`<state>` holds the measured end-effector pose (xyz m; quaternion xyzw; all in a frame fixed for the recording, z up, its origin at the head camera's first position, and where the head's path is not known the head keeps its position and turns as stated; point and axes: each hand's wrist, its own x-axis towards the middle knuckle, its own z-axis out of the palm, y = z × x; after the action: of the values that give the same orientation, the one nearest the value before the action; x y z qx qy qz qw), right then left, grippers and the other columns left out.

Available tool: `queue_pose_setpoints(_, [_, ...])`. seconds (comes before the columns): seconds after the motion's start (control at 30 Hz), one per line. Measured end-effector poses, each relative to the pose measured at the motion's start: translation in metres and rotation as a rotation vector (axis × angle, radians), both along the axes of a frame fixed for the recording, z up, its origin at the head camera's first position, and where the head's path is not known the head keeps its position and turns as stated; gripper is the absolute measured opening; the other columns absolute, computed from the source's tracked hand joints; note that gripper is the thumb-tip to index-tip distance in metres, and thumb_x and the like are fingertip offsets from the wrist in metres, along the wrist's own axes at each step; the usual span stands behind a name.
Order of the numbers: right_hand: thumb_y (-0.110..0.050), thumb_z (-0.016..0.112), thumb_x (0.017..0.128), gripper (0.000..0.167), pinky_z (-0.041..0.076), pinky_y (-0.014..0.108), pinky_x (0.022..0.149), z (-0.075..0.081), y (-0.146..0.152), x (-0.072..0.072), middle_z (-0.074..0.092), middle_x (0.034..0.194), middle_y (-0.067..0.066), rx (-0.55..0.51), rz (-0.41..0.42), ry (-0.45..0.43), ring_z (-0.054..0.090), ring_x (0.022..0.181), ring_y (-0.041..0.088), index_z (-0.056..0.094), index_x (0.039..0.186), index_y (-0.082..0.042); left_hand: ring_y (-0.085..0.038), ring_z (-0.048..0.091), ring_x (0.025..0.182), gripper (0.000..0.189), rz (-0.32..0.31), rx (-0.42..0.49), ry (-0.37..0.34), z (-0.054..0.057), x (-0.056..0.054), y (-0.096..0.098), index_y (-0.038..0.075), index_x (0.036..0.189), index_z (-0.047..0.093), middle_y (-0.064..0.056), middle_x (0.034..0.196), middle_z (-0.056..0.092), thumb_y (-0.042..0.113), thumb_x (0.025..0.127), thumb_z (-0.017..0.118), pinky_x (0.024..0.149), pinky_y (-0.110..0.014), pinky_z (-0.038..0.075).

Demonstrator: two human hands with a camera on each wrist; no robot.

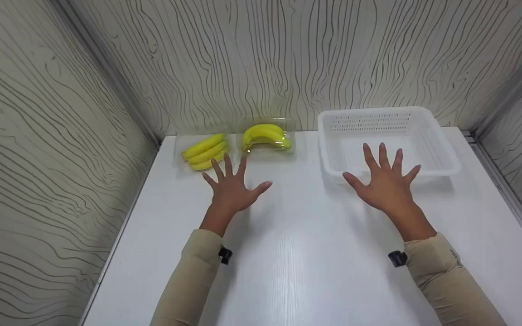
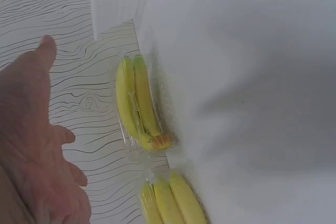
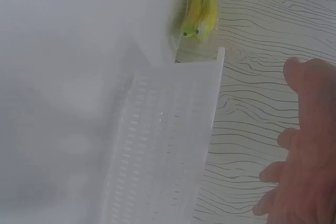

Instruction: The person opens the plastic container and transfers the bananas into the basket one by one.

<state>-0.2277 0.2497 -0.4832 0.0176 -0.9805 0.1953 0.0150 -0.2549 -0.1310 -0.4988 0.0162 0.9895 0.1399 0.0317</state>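
In the head view my left hand (image 1: 233,192) is held over the table with its fingers spread and nothing in it. Its fingertips overlap the near edge of a clear pack holding several bananas (image 1: 206,151). Just right of that lies a second clear pack of bananas (image 1: 265,134), curved and joined at the stem; the left wrist view shows both packs. My right hand (image 1: 385,185), also spread and holding nothing, overlaps the front rim of a white plastic basket (image 1: 390,172). The right wrist view shows the basket's slotted side (image 3: 163,145) beyond the fingers.
A white table (image 1: 283,262) carries everything. Wood-grain patterned panels (image 1: 261,59) rise behind it and at both sides, with grey metal strips (image 1: 107,77) along the corners. The banana packs and basket stand along the back edge, close to the rear panel.
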Motion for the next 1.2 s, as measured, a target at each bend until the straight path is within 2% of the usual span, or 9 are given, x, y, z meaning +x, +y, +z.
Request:
queue_pose_setpoints(0.27, [-0.072,0.052,0.102,0.096,-0.014,0.095,0.109,-0.004,-0.002,0.002,0.003,0.177,0.033,0.006,0.01,0.014,-0.011,0.16,0.064,0.013,0.173,-0.021,-0.056,-0.016,0.164,0.114,0.049,0.02,-0.008,-0.007,-0.001,-0.01,0.033,0.173,0.008,-0.021,0.181,-0.005,0.098,0.085,0.04,0.124,-0.083,-0.008])
queue_pose_setpoints(0.43, [-0.07,0.049,0.104,0.092,-0.014,0.094,0.11,-0.006,-0.003,0.002,0.005,0.176,0.033,0.002,0.014,0.024,-0.009,0.16,0.065,0.014,0.173,-0.021,-0.057,-0.013,0.164,0.113,0.097,0.032,-0.017,-0.012,-0.004,-0.02,0.029,0.174,0.011,-0.024,0.18,0.0,0.095,0.087,0.041,0.124,-0.083,-0.008])
queue_pose_setpoints(0.63, [-0.068,0.045,0.106,0.087,-0.013,0.092,0.113,-0.006,-0.006,0.004,0.01,0.176,0.034,-0.017,0.025,0.055,-0.005,0.16,0.065,0.018,0.173,-0.02,-0.057,-0.012,0.164,0.111,0.182,0.125,-0.023,-0.023,-0.022,-0.042,0.022,0.174,0.014,-0.029,0.179,0.003,0.091,0.091,0.041,0.125,-0.082,-0.008])
queue_pose_setpoints(0.87, [-0.067,0.046,0.106,0.085,-0.012,0.09,0.116,-0.011,-0.016,0.012,0.014,0.175,0.033,-0.027,0.057,0.056,-0.002,0.161,0.064,0.02,0.172,-0.02,-0.059,-0.002,0.164,0.095,0.344,0.248,-0.005,-0.03,-0.044,-0.073,0.02,0.173,0.018,-0.032,0.177,0.009,0.076,0.1,0.045,0.128,-0.08,0.0])
queue_pose_setpoints(0.97, [-0.067,0.046,0.107,0.084,-0.011,0.09,0.117,-0.013,-0.017,0.016,0.016,0.176,0.032,-0.03,0.068,0.056,-0.001,0.162,0.063,0.021,0.172,-0.021,-0.059,-0.002,0.164,0.091,0.397,0.309,-0.013,-0.031,-0.053,-0.081,0.019,0.173,0.016,-0.035,0.176,0.006,0.068,0.103,0.046,0.128,-0.079,0.0])
queue_pose_setpoints(1.1, [-0.065,0.048,0.107,0.082,-0.009,0.089,0.118,-0.015,-0.014,0.019,0.018,0.175,0.031,-0.035,0.066,0.064,0.002,0.162,0.062,0.024,0.172,-0.021,-0.06,-0.006,0.163,0.089,0.442,0.337,-0.027,-0.033,-0.066,-0.093,0.016,0.174,0.009,-0.038,0.174,-0.001,0.064,0.106,0.041,0.128,-0.078,-0.001])
queue_pose_setpoints(1.2, [-0.065,0.048,0.107,0.081,-0.008,0.088,0.119,-0.016,-0.012,0.02,0.02,0.175,0.031,-0.036,0.066,0.07,0.004,0.162,0.061,0.025,0.172,-0.021,-0.058,-0.007,0.164,0.088,0.476,0.367,-0.008,-0.033,-0.076,-0.104,0.015,0.174,0.006,-0.039,0.174,-0.005,0.063,0.107,0.038,0.129,-0.077,0.001])
